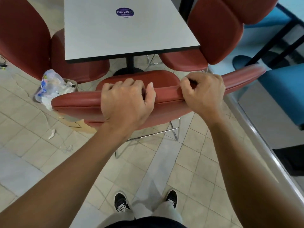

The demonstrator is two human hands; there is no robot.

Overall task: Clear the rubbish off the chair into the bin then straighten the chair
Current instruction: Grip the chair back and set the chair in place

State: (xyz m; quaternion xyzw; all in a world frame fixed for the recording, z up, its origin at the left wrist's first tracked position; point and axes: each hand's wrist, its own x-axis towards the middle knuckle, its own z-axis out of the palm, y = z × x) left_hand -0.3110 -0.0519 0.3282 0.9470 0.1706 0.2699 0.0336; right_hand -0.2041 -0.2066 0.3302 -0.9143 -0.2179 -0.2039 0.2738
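Both your hands grip the top edge of the red chair [166,94] backrest: left hand [126,102] and right hand [202,94], fingers curled over it. Chair faces the grey table [128,33]. Bin [72,83], full of rubbish [51,84], sits on the floor just left of the chair.

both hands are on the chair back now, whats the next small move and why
Probably push the chair forward and turn its right end in, so it squares up under the table. The left hand and right hand both grip the backrest's top edge, which lies skewed to the table edge, and the visible part of the seat looks clear of rubbish.
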